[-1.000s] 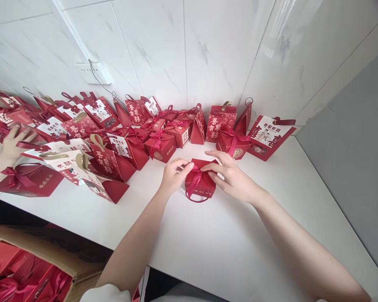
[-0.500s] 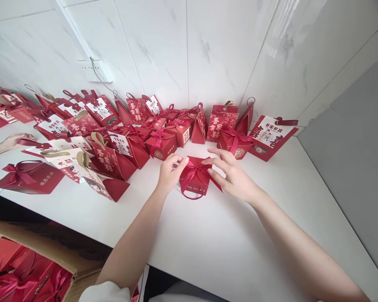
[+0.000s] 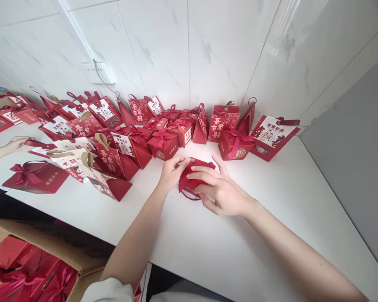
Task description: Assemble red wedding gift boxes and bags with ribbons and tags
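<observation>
A small red gift box [image 3: 204,162] with a ribbon and a thin cord handle rests on the white table, between my hands. My left hand [image 3: 173,173] is closed on its left side, thumb and fingers at the upper left edge. Over the front of the box reaches my right hand [image 3: 219,188], its fingers spread and covering most of the ribbon. Behind it stand a red box with a bow [image 3: 162,144] and another bowed box [image 3: 235,144].
Many red and white gift boxes [image 3: 108,159] crowd the left and back of the white table [image 3: 189,239]. At far left is another person's hand [image 3: 17,144]. A cardboard carton [image 3: 78,258] holding red boxes sits at lower left. A tiled wall rises behind.
My right hand has moved left and toward me, from the right side of the red box to over its front. My left hand stays at the left edge. The view has shifted slightly.
</observation>
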`<state>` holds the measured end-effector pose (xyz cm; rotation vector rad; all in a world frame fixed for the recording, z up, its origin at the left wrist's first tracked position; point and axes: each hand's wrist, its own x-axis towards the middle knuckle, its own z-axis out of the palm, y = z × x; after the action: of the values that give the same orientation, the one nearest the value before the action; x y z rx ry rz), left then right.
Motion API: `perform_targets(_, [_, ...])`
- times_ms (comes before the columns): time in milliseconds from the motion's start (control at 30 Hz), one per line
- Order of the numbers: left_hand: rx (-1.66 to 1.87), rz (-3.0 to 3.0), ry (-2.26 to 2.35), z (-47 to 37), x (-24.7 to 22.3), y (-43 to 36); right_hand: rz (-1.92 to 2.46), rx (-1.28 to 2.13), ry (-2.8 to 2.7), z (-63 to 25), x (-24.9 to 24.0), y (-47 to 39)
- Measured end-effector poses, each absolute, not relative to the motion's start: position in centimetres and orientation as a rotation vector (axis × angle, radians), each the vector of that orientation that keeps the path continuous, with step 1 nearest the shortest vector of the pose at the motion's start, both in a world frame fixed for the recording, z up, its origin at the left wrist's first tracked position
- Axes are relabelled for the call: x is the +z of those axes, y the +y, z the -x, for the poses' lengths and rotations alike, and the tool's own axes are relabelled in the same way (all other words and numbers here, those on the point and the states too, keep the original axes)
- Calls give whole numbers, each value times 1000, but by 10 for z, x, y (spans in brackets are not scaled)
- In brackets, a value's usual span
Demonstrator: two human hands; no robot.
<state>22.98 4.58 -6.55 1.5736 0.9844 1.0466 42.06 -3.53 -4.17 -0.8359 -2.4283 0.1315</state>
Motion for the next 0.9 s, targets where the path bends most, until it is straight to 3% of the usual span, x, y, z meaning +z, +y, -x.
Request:
perform_targets(167, [1027, -1554, 974, -228, -63, 45, 824, 147, -2557, -410, -39, -43])
perform_targets(433, [1070, -1605, 1020, -224, -62, 48, 770, 602, -2542, -437, -7, -48])
perform_targets(700, [1019, -1630, 1004, -222, -60, 45, 923, 838, -2507, -447, -10, -45])
perform_targets(900, [746, -1657, 930, -208, -56, 44, 957, 876, -2470, -448, -12, -43])
